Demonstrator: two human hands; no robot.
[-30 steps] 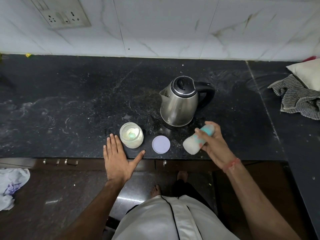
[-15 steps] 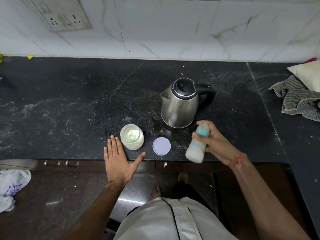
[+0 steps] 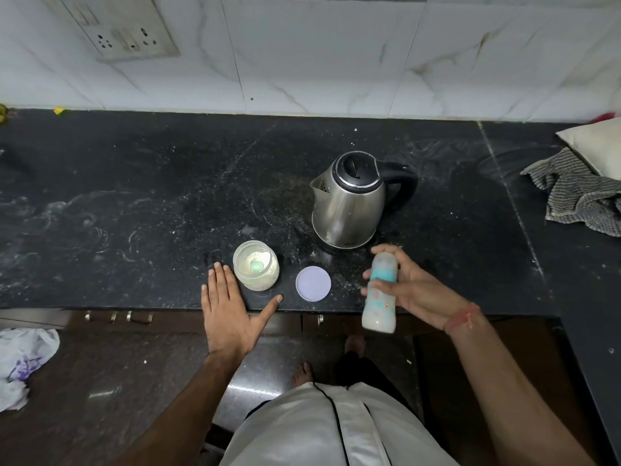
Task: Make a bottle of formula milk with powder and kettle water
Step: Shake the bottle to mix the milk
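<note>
Our right hand (image 3: 415, 290) was wrapped around the baby bottle (image 3: 379, 294), holding it pretty much upright past the counter's (image 3: 134, 203) front edge, while our left hand (image 3: 232, 311) lay spread flat at that edge. The open powder jar (image 3: 257, 265) sat right by our left fingertips and its lid (image 3: 313, 283) between our hands. The kettle (image 3: 347, 200) stood just beyond the bottle, with loads of bare counter out left.

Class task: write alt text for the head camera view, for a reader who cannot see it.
A person's right hand holds a capped baby bottle of milky liquid above the front edge of a black counter. The left hand lies flat beside an open powder jar; its lid and a steel kettle sit nearby.
</note>
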